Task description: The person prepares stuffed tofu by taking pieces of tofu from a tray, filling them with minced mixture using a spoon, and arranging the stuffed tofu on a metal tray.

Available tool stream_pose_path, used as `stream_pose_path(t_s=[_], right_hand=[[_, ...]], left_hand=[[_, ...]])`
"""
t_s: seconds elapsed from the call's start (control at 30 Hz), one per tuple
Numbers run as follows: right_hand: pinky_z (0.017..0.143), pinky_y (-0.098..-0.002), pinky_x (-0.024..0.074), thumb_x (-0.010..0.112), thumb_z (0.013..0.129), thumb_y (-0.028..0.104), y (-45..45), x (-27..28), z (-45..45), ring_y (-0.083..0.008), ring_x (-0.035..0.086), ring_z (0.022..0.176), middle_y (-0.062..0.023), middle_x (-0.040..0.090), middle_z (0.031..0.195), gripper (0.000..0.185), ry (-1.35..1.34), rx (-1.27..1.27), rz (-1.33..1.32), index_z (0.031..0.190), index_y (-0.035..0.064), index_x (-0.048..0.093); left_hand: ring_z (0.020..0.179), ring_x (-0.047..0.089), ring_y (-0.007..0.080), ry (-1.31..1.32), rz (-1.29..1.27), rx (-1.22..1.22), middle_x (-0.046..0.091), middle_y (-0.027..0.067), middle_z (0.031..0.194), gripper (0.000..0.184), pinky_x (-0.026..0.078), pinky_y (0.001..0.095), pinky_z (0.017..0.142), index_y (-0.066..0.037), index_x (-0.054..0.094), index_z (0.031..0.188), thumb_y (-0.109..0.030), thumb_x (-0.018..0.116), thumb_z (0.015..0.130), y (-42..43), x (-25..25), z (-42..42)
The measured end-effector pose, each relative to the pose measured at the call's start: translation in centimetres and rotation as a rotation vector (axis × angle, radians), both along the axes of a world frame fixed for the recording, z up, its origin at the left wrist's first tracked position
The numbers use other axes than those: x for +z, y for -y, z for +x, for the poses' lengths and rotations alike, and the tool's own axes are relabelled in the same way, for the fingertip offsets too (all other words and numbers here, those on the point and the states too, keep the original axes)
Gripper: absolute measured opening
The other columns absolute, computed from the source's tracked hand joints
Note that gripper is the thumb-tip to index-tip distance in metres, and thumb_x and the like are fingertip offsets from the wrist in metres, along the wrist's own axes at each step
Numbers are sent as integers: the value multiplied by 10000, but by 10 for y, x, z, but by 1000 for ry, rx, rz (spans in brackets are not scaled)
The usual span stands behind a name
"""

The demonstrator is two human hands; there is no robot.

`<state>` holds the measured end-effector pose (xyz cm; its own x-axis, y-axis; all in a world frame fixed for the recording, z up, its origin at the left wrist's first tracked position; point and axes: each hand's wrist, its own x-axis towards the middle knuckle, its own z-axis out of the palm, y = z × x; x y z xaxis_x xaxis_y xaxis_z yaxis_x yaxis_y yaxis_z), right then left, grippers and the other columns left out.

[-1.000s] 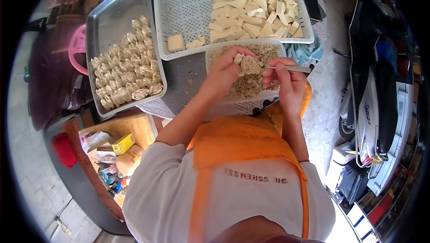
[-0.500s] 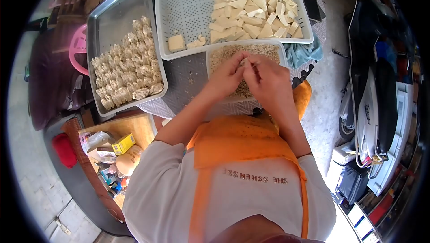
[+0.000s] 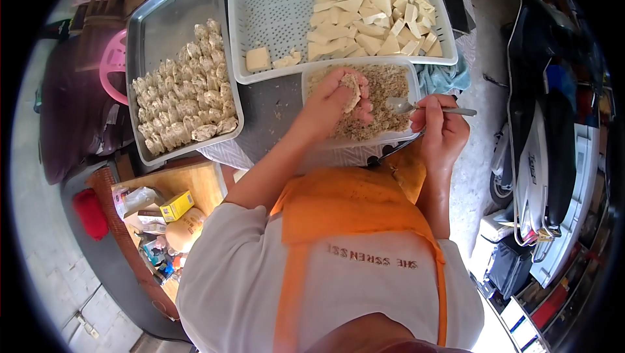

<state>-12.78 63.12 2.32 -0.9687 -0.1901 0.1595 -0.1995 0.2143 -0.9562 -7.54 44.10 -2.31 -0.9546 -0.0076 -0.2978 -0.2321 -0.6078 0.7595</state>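
Observation:
My left hand (image 3: 329, 109) is curled round a pale, crumb-covered piece (image 3: 352, 90), possibly tofu, over the left side of a clear plastic container (image 3: 413, 80). Brown crumbly filling (image 3: 384, 78) fills that container. Between the fingers of my right hand (image 3: 441, 125) is a metal spoon (image 3: 460, 111), its bowl pointing left over the filling. Just beyond, a pale perforated tray (image 3: 273, 14) bears a heap of cut tofu wedges (image 3: 371, 11), with a lone block (image 3: 258, 59) near its front edge.
On the left, a metal tray (image 3: 153, 34) holds rows of crumb-coated pieces (image 3: 185, 93). A teal cloth (image 3: 446, 77) lies right of the container. A pink plastic chair (image 3: 114, 67) stands beside the metal tray. Boxes and bags crowd a wooden surface (image 3: 205, 190) at lower left.
My hands have come apart. The right one has moved right and down and now holds the spoon; the left keeps the piece, its palm turned up more.

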Motion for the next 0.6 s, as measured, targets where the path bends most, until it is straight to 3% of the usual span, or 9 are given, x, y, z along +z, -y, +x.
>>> stream_pose_path(t_s=[0.1,0.2,0.4,0.5,0.57,0.6], right_hand=[[471,-210,449,525,941,66,-1,-4,3,-77,553,506,-54,612,631,170,105,-23,-122,830,-28,612],[477,-211,447,518,950,76,-2,-5,3,-79,535,498,-46,601,628,170,140,-14,-169,845,-24,605],[514,-203,453,506,963,87,4,-10,4,-78,548,540,-50,613,667,154,166,39,-248,904,-18,602],[529,-207,463,491,971,87,17,-13,11,-78,561,564,-54,622,694,158,151,90,-229,930,-17,602],[536,-210,470,484,977,88,30,-16,17,-73,566,578,-51,626,714,161,125,136,-196,944,-16,602],[544,-236,483,510,955,63,36,-18,18,-117,598,587,-79,638,729,159,110,160,-189,880,-34,612]], left_hand=[[850,609,177,71,59,52,580,62,938,199,513,288,758,-47,510,1112,-49,438,927,0,2,-3],[890,606,177,21,-226,-11,577,54,925,178,503,278,797,-62,502,1114,-74,466,939,0,1,-4],[967,573,139,-66,-86,-77,596,53,1052,217,460,227,732,-91,498,1169,-107,480,953,7,-14,0],[737,531,92,129,-154,75,581,-4,938,232,391,205,630,-116,522,1122,-290,447,988,-4,4,0],[748,529,88,262,-188,130,583,-14,937,290,383,207,623,-132,532,1124,-354,396,998,-8,12,-3],[753,528,86,329,-206,158,584,-19,937,322,379,208,619,-139,538,1124,-386,371,1003,-8,14,-3]])
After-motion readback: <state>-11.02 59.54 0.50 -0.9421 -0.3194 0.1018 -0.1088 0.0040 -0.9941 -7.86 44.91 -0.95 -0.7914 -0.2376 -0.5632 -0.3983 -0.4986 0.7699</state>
